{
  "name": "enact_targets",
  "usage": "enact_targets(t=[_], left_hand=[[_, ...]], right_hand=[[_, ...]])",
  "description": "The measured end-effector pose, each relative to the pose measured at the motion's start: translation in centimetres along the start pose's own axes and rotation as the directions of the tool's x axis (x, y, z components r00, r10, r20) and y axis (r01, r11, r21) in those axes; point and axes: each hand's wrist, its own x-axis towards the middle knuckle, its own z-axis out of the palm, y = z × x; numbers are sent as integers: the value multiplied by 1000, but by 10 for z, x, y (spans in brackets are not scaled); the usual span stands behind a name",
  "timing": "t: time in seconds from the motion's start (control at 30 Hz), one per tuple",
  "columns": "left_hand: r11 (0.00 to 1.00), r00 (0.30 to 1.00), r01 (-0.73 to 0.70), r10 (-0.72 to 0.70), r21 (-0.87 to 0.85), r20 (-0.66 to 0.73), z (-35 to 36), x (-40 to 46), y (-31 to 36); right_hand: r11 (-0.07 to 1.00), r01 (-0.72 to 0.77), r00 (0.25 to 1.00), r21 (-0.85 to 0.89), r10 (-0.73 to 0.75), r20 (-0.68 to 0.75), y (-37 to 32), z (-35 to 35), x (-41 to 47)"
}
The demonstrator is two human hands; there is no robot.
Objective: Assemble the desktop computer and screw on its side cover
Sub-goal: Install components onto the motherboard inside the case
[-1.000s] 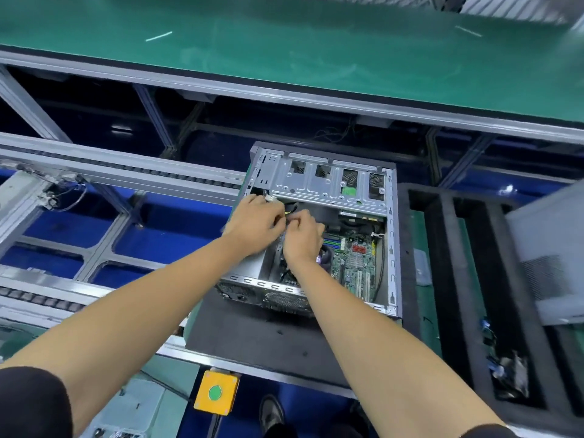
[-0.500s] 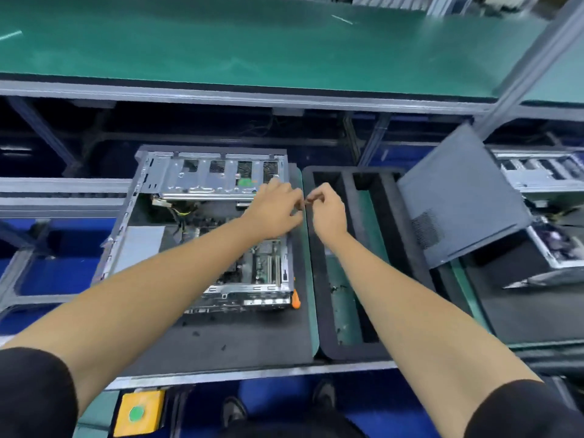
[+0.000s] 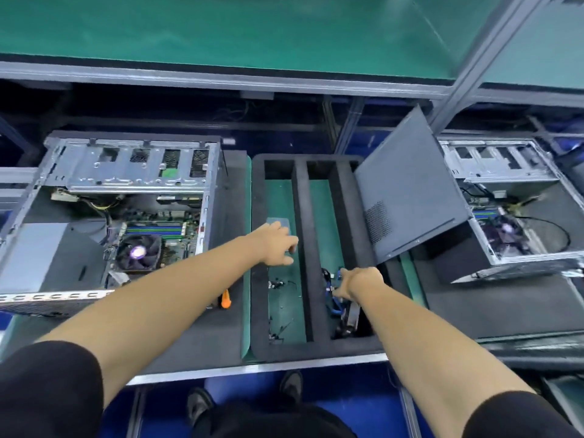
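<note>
A: Head view: big change first. The open computer case now sits far left on the table, and the black foam tray is dead centre. A second ago both hands were inside that chassis.

B: So they've left the case. Side cover?

A: Not fitted. It leans tilted against the tray's right edge, well apart from the case. A second open case stands behind it on the right.

B: Hands?

A: Left hand has come over the tray's left slot, fingers fairly straight, on or just above a small pale flat part. Can't tell if its grip has closed on anything. Right hand is down in the right slot, fingers curled into the blue cables and dark parts there; looks like it has hold of them, but blurred.

B: Reading?

A: Fetching the next parts, I'd guess. Cover and screws come later. Orange screwdriver lies just beside the case.
</note>
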Motion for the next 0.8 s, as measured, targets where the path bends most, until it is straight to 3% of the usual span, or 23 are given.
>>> enact_targets(t=[0.2, 0.3, 0.4, 0.53, 0.8], left_hand=[[994, 993, 37, -26, -101, 111, 10, 2, 13], [988, 991, 42, -23, -145, 129, 13, -2, 16], [984, 988, 50, -24, -170, 152, 13, -8, 18], [983, 986, 46, -17, -176, 166, 9, -16, 19], [976, 999, 3, 5, -219, 39, -23, -29, 11]], right_hand=[[999, 33, 998, 25, -34, 49, -7, 10, -1], [998, -4, 1000, 58, 6, -18, -8, 17, 1], [978, -55, 991, 203, 78, -109, -10, 17, 0], [964, -37, 981, 262, 86, -175, -14, 13, 1], [871, 14, 963, 491, 121, -241, 11, -115, -30]])
